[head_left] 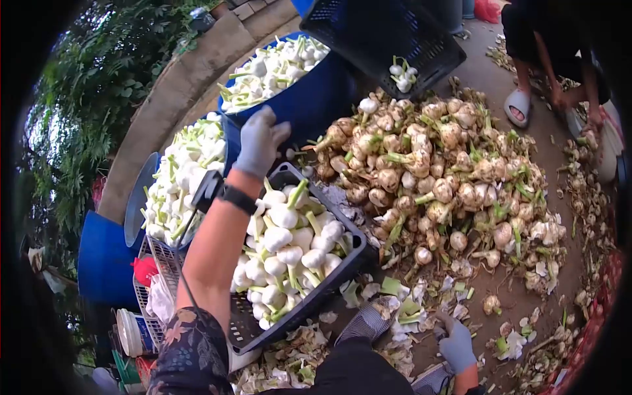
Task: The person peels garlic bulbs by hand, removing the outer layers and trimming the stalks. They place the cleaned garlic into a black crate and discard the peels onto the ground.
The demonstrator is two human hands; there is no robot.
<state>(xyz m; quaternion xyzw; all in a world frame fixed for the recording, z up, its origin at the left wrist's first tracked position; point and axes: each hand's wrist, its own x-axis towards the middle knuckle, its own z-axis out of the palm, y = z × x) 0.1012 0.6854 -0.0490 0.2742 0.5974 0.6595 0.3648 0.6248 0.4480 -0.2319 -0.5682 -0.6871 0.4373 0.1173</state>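
Note:
My left hand [260, 141], in a grey glove, is raised over the top edge of a black crate [359, 247] of white garlic bulbs [280, 240]. Its fingers are apart and nothing shows in them. My right hand [455, 343], also gloved, hangs low near my shoe, above scattered peelings [405, 306]; its fingers are curled, and whether they hold anything is too small to tell. Beyond the crate lies a big heap of unpeeled, soil-stained garlic [441, 178].
Blue tubs of white garlic [187, 174] [276, 69] stand at the upper left. A black crate [388, 39] is tilted above the heap. At the upper right another person's hands [563, 99] and slippers [518, 107] show. A wire basket [155, 289] is at the left.

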